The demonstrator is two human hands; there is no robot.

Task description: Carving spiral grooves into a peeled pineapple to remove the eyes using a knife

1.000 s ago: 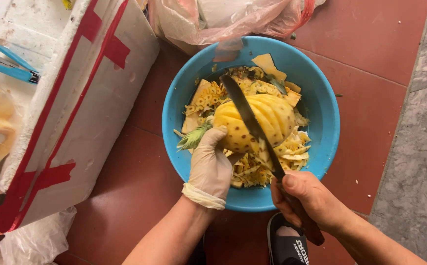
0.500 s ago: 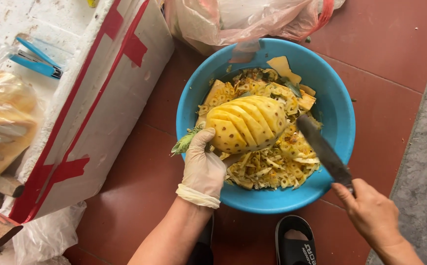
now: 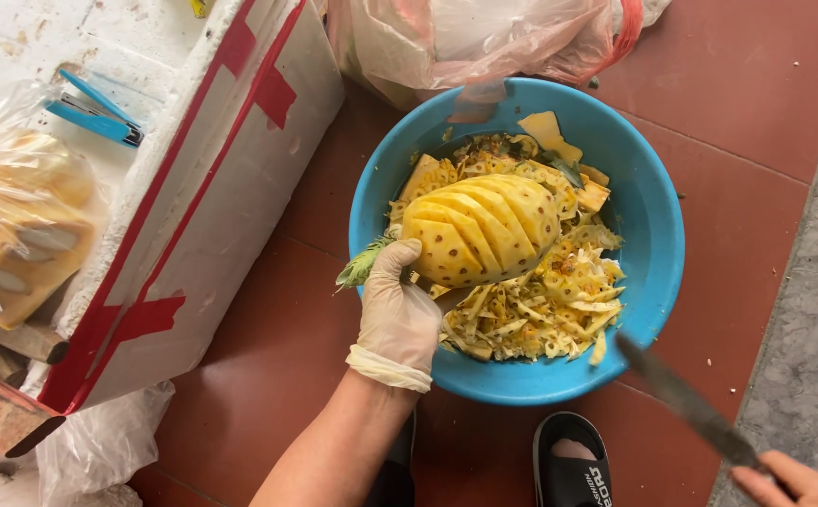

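Observation:
My left hand [image 3: 396,314], in a thin pale glove, grips the leafy end of a peeled yellow pineapple [image 3: 480,230] and holds it over a blue plastic basin [image 3: 658,225]. The fruit has spiral grooves cut along it and dark eyes left on its near side. Pineapple peelings [image 3: 540,305] fill the basin beneath it. My right hand [image 3: 794,483] is at the bottom right corner, mostly out of frame, holding a long dark knife [image 3: 686,402] whose blade points toward the basin's near rim, away from the fruit.
A white foam box [image 3: 184,188] with red tape stands left, with a blue stapler [image 3: 97,111] and a bagged yellow item [image 3: 15,225] on it. Plastic bags [image 3: 484,38] lie behind the basin. A black sandal [image 3: 573,465] sits below on red tiles.
My right hand drew the knife off the pineapple, down and to the right, out past the basin's rim. My left hand kept hold of the fruit, which stayed over the basin.

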